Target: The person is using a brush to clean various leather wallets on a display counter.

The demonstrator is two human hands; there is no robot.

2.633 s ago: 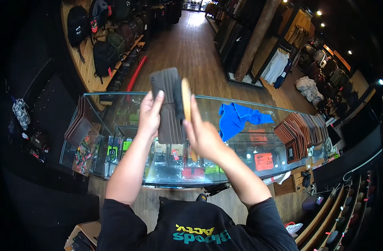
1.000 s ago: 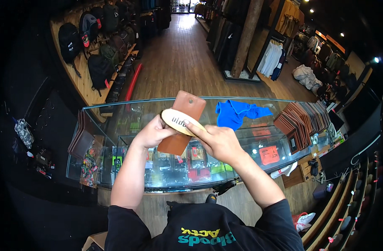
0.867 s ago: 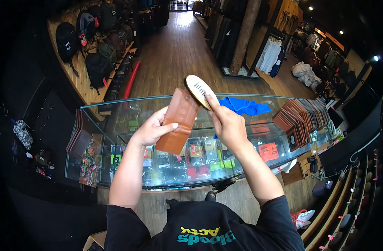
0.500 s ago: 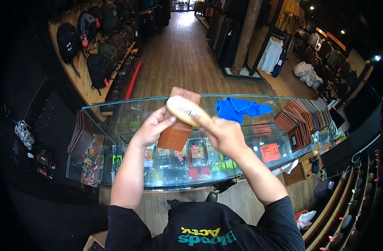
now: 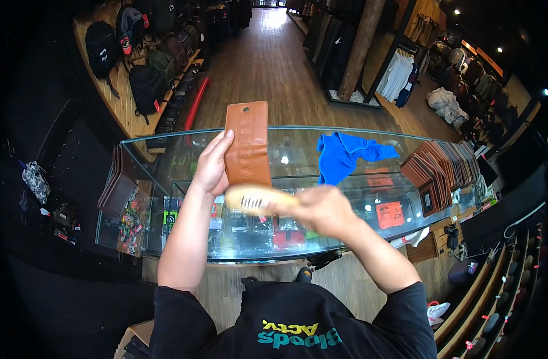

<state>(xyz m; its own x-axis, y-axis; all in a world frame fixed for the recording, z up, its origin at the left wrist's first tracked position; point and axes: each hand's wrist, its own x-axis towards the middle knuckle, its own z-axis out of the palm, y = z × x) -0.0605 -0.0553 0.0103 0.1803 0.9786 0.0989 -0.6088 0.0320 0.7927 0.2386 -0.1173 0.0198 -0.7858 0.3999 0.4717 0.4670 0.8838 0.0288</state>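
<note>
Wallet [image 5: 248,143], brown and unfolded, is in my left hand [image 5: 213,164], which is closed on its left edge, the fingers behind mostly hidden. It is in mid-air across the far edge of the glass counter [image 5: 295,146], left of the middle. My right hand [image 5: 325,210] is wrapped tight round one end of the brush [image 5: 250,200]. A moment ago the brush lay across the wallet's middle; now it is down at the bottom end, blurred, so the stroke seems to have run down the leather; whether the bristles touch I cannot tell. The brush's back bears smeared dark lettering, my shirt [image 5: 321,308] upside-down yellow and teal letters, and an orange packet [image 5: 390,222] toward the near edge, right, dark ones
</note>
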